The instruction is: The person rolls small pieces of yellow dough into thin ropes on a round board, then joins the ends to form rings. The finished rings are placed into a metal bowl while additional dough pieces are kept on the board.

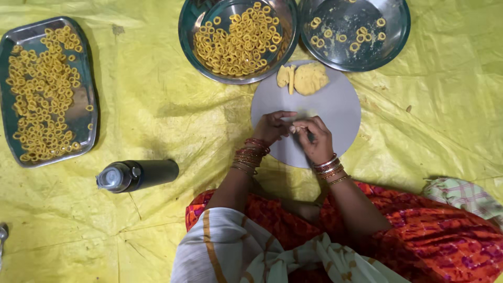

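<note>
My left hand point(271, 127) and my right hand point(313, 139) meet over a round grey board point(338, 107) on the yellow sheet. Their fingertips pinch a small piece of yellow dough point(296, 126) between them. Both wrists wear bangles. At the board's far edge lie a lump of yellow dough point(310, 78) and a smaller piece point(284, 76) beside it.
A steel bowl point(188, 21) holds many small dough rings; a second steel bowl point(398, 31) holds several. At the left a steel tray point(90, 118) carries many rings. A dark bottle point(137, 175) lies on the yellow sheet point(157, 105). A checked cloth point(463, 194) is at right.
</note>
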